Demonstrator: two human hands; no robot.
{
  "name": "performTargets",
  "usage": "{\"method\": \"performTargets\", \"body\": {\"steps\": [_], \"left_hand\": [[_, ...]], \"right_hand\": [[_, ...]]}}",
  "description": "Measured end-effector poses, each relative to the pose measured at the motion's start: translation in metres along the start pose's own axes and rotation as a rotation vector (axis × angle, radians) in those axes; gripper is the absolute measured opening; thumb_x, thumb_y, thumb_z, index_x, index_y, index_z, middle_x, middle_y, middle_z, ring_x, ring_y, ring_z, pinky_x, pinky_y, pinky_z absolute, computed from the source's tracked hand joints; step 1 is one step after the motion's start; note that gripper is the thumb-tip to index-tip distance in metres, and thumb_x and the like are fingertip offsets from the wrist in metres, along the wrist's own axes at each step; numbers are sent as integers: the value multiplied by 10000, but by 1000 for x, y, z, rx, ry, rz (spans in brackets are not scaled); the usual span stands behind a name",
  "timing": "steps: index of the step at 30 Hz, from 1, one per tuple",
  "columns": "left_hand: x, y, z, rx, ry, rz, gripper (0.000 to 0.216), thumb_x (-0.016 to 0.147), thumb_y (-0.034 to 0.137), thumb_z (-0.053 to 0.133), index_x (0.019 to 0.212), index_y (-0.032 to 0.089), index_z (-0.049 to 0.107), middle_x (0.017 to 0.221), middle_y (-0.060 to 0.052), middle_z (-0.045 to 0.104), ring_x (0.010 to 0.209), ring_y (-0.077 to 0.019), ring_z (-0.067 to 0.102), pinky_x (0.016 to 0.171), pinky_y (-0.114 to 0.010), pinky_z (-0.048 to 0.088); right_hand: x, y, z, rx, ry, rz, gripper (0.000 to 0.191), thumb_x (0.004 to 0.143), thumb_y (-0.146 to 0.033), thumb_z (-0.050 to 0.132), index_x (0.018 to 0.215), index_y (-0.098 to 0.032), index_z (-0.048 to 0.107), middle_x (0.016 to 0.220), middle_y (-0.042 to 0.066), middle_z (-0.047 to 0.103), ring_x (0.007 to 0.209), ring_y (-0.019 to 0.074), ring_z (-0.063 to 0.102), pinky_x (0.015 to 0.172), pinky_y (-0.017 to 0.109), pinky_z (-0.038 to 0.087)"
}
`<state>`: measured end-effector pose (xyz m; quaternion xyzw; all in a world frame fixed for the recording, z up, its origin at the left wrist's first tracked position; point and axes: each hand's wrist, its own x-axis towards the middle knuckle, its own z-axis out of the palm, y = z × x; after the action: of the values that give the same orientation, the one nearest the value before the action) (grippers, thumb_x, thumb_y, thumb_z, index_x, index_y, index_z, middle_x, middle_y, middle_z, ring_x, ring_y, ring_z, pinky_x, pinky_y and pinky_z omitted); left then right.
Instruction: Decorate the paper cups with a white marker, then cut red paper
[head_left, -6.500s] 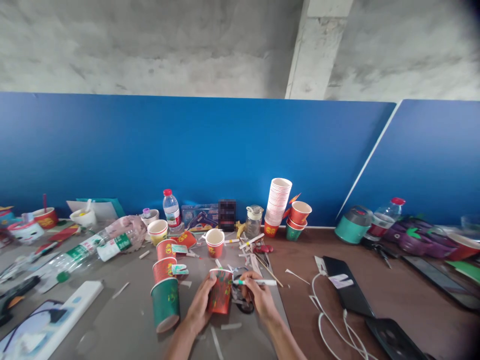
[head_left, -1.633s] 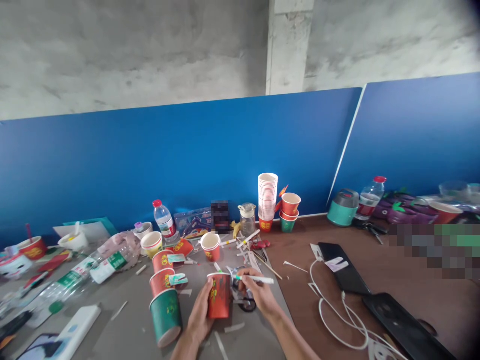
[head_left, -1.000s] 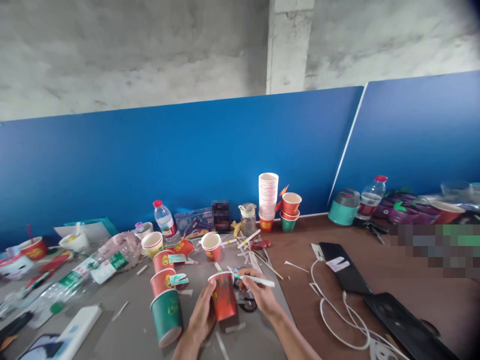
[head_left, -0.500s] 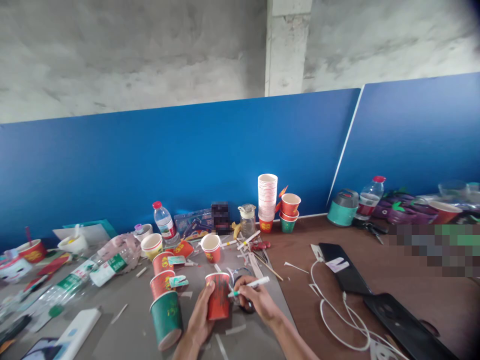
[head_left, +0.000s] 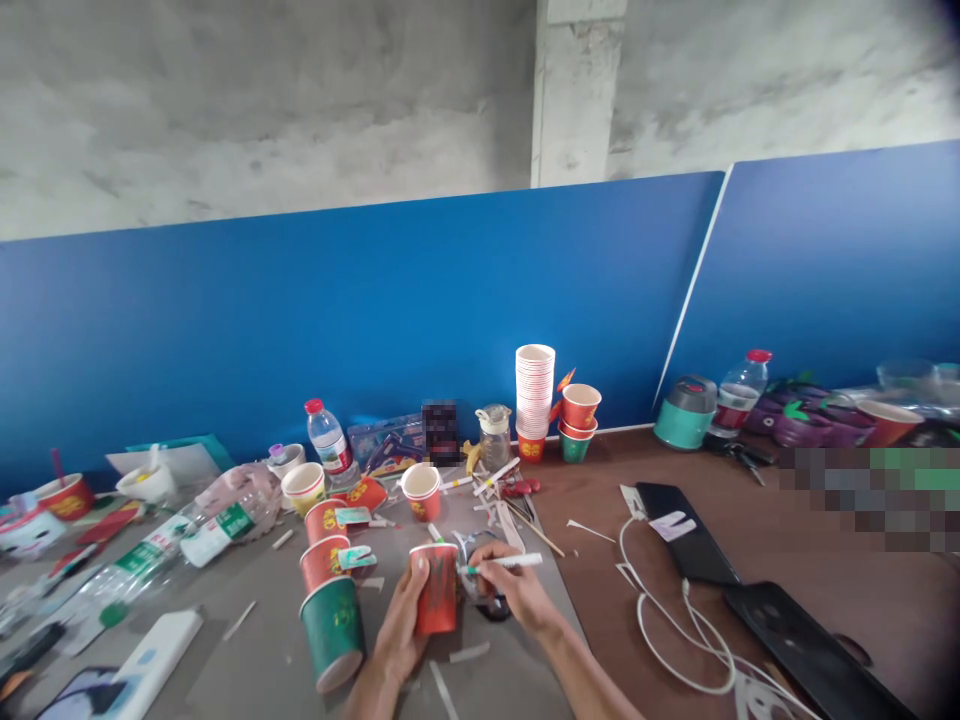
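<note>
A red paper cup [head_left: 438, 595] with dark green strokes on its side stands upright in my left hand [head_left: 403, 625], whose fingers wrap its left side. My right hand [head_left: 517, 592] is closed round a white marker [head_left: 517, 560] with a green tip end, which points left at the cup's right side. Whether the tip touches the cup I cannot tell. Left of my left hand lies a row of cups: a green paper cup [head_left: 332, 630] in front and red cups [head_left: 325, 562] behind it. Another red cup [head_left: 422, 495] stands just beyond the held one.
A tall stack of paper cups [head_left: 535, 400] and a glass jar [head_left: 494, 440] stand by the blue partition [head_left: 420, 310]. Plastic bottles [head_left: 217, 535] lie at left. Black phones [head_left: 686, 535] and a white cable [head_left: 645, 640] lie at right. Paper scraps [head_left: 469, 653] are scattered about.
The marker has risen slightly along the cup's right side and now lies more level. My right hand has shifted up a little with it. My left hand still holds the cup.
</note>
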<state>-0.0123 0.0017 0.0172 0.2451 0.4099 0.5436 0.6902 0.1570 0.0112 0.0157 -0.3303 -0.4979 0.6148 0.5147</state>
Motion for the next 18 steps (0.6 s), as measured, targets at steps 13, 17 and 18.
{"method": "performTargets", "body": {"steps": [13,17,18], "left_hand": [[2,2,1,-9,12,-45,327,776,420,574,919,139,660,800,-98,694,718,-198,636,737,-324,481],[0,2,4,19,26,0,385,710,456,646,921,133,652,781,-77,696,670,-183,630,674,-296,484],[0,2,5,31,38,14,407,687,460,668,925,131,648,770,-71,696,655,-179,628,662,-293,484]], "right_hand": [[-4,-4,5,-7,-166,37,291,709,-443,624,709,-152,620,469,-41,503,419,74,385,443,206,279],[-4,-2,5,12,-109,18,310,707,-470,624,732,-161,617,485,-47,516,421,71,393,456,206,296],[-4,-2,5,9,-93,8,311,707,-472,624,733,-162,616,485,-49,514,420,69,389,455,205,291]]}}
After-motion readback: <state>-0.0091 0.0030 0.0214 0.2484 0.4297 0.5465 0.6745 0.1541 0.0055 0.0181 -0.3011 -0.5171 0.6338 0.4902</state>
